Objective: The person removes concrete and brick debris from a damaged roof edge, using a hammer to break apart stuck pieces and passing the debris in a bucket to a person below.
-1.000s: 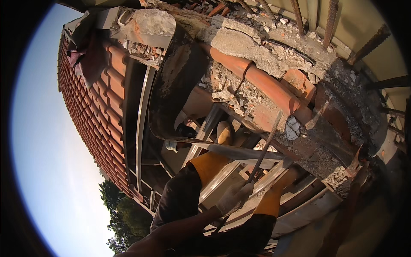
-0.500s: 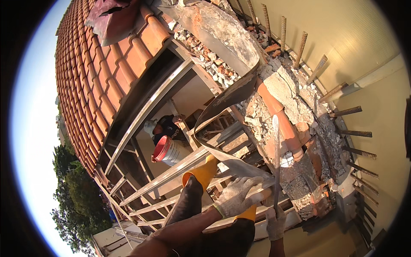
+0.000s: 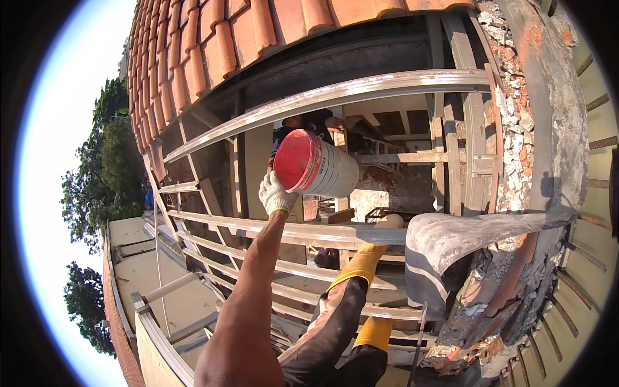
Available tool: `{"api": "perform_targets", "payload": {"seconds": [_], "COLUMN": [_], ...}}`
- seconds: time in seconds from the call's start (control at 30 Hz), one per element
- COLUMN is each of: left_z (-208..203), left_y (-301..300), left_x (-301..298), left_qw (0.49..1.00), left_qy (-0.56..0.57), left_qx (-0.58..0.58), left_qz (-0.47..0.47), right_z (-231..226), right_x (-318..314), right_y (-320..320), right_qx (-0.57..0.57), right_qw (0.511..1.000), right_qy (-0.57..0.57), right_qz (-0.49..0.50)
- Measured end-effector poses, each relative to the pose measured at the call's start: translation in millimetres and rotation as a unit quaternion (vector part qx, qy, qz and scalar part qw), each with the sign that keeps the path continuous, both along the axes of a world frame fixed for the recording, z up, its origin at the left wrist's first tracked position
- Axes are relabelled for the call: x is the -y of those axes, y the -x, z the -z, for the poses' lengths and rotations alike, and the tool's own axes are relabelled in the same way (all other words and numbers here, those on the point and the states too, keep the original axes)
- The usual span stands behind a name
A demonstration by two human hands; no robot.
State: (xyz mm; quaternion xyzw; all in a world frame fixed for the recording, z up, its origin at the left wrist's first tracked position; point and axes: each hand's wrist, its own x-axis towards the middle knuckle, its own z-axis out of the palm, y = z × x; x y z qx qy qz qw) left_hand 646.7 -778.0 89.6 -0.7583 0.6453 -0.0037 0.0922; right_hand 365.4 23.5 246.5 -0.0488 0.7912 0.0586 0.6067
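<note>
My gloved left hand (image 3: 276,195) reaches forward and grips the lower left rim of a white bucket (image 3: 335,173) with a red inside. The bucket is tilted, its mouth turned toward the left, above an opening in the roof frame. Behind it another person in dark clothes (image 3: 316,122) stands below; one of their hands (image 3: 334,124) rests by a wooden post, and their other arm comes down close to the bucket's rim. My right hand is out of view. Near the bottom edge a thin metal bar (image 3: 419,342) stands upright, its lower end cut off by the picture's edge.
Metal roof battens (image 3: 322,232) cross the opening under my yellow boots (image 3: 358,267). A bent grey metal sheet (image 3: 477,235) lies at right, beside broken masonry (image 3: 516,129) and rebar stubs (image 3: 587,258). Orange roof tiles (image 3: 258,32) cover the far left.
My left hand has left the bent metal sheet and moved up and left to the bucket, which is now higher and nearer. My right hand, earlier around the bar, has gone from view.
</note>
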Motion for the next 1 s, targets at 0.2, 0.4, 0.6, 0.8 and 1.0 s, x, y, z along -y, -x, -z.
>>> {"api": "perform_targets", "payload": {"seconds": [0.2, 0.4, 0.6, 0.8, 1.0], "left_z": [114.4, 214.1, 216.4, 71.0, -77.4], "left_y": [49.7, 99.6, 68.4, 50.1, 80.1], "left_x": [32.0, 14.6, -13.8, -16.2, -40.7], "left_qw": [0.962, 0.921, 0.963, 0.962, 0.974], "left_qy": [-0.242, -0.281, -0.184, -0.147, -0.094], "left_qx": [-0.081, -0.252, -0.159, -0.221, -0.199], "left_qz": [0.101, -0.099, -0.117, -0.069, 0.043], "right_z": [-28.8, -19.2, -37.3, -29.6, -52.5], "right_x": [105.5, 142.9, 158.4, 149.5, 149.9], "right_y": [30.7, 41.3, 51.0, 24.4, 38.3], "right_qx": [0.022, 0.014, 0.024, 0.016, -0.062], "right_qw": [0.990, 0.988, 0.987, 0.997, 0.998], "right_qy": [-0.137, -0.146, -0.148, -0.079, -0.026], "right_qz": [0.020, 0.047, 0.064, 0.011, -0.013]}}
